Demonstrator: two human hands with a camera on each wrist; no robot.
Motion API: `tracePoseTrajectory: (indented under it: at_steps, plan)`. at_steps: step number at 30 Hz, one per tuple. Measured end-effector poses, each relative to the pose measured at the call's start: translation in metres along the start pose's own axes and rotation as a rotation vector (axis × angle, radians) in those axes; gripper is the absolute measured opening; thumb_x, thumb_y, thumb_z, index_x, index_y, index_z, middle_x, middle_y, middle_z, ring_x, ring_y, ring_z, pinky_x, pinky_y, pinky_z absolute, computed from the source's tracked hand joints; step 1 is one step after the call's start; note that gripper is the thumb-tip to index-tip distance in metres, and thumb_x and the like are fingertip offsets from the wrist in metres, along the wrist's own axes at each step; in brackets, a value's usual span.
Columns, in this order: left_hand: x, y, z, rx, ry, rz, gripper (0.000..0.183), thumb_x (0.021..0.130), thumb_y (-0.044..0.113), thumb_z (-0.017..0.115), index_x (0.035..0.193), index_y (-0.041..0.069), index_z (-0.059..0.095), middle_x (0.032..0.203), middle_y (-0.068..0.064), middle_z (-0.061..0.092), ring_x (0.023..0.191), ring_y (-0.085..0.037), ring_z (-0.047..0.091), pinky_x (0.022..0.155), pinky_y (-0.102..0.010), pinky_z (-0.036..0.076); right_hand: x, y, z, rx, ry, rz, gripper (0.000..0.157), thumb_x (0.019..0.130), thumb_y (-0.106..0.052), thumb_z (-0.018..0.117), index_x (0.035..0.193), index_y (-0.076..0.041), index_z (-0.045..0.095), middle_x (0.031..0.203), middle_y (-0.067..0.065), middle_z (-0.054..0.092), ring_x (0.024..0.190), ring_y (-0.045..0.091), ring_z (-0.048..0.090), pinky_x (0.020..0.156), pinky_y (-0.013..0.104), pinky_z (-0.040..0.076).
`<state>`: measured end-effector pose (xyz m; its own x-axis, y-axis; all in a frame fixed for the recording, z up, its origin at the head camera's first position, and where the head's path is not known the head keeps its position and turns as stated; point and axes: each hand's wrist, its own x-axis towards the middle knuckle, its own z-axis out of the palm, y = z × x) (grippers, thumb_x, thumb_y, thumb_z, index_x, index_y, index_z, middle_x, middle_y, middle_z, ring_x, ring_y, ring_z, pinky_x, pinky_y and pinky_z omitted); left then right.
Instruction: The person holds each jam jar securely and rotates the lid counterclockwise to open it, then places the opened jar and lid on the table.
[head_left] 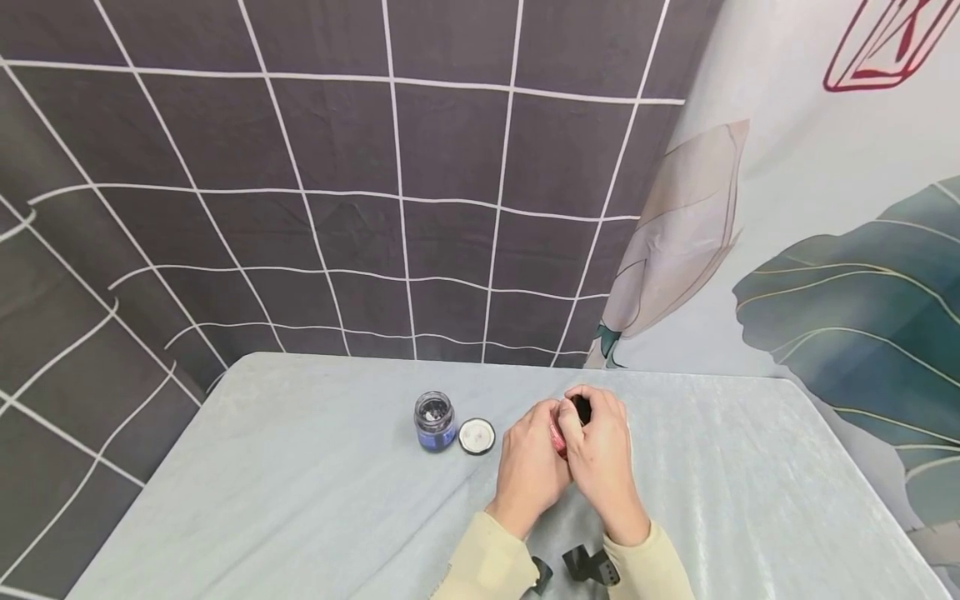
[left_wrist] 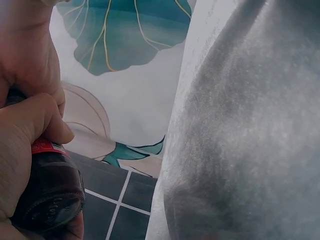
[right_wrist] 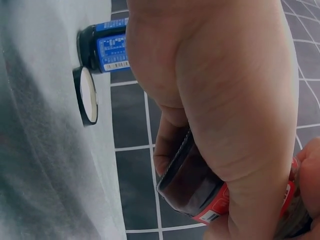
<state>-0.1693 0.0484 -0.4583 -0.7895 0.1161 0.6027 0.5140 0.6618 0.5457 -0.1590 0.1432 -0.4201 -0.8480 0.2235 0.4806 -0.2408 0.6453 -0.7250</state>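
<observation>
Both hands close around a dark glass jar with a red label [right_wrist: 212, 205], held up near the back of the table. My left hand [head_left: 531, 462] grips the jar's body, its label showing between the hands in the head view. My right hand [head_left: 603, 450] curls over the jar's black top [head_left: 582, 408], the thumb lying along the near side. The jar's glass base [left_wrist: 50, 195] shows beneath the fingers in the left wrist view. Left of the hands, an open jar with a blue label [head_left: 435, 423] stands upright with dark contents. A round lid [head_left: 476, 436] lies beside it, white inside up.
A pale grey-blue cloth covers the table [head_left: 300, 483], with slight wrinkles. Behind it hangs a dark curtain [head_left: 337, 233] with a white grid. A pale leaf-patterned curtain [head_left: 810, 250] hangs at the right. Black straps [head_left: 592, 567] sit at both wrists.
</observation>
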Motion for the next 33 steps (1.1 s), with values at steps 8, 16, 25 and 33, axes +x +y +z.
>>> tracePoseTrajectory:
  at_steps: [8,16,25,33]
  plan:
    - [0.0013,0.0004,-0.0022,-0.017,-0.019,-0.019,0.037,0.076,0.022,0.080,0.107,0.011,0.065,0.096,0.000,0.071,0.083,-0.018,0.071,0.073,-0.033,0.056,0.0008,0.0018,-0.0002,0.000,-0.013,-0.007,0.013,0.091,-0.010,0.061,0.098,0.000,0.066,0.099,0.019,0.063,0.097,0.036,0.052,0.083,0.047,0.041]
    - [0.0026,0.0007,-0.0064,-0.020,-0.032,-0.021,0.043,0.071,0.019,0.083,0.109,0.011,0.065,0.096,0.000,0.071,0.083,-0.019,0.071,0.073,-0.032,0.056,0.0008,0.0019,0.0001,-0.002,-0.024,-0.029,0.014,0.091,-0.009,0.059,0.100,0.000,0.066,0.100,0.018,0.063,0.097,0.034,0.052,0.083,0.048,0.041]
    - [0.0028,-0.0005,-0.0061,-0.029,-0.044,-0.037,0.046,0.069,0.018,0.084,0.110,0.011,0.065,0.096,0.000,0.072,0.083,-0.019,0.071,0.073,-0.032,0.056,0.0015,0.0036,0.0001,0.003,-0.026,-0.060,0.012,0.091,-0.009,0.061,0.098,0.000,0.066,0.100,0.017,0.063,0.096,0.033,0.051,0.082,0.047,0.041]
    - [0.0023,-0.0008,-0.0060,-0.042,-0.050,-0.048,0.046,0.069,0.020,0.085,0.109,0.012,0.065,0.094,0.001,0.071,0.080,-0.018,0.070,0.071,-0.031,0.055,0.0013,0.0050,0.0000,0.000,-0.020,-0.089,0.013,0.089,-0.008,0.061,0.098,0.000,0.066,0.098,0.017,0.063,0.094,0.032,0.051,0.080,0.046,0.040]
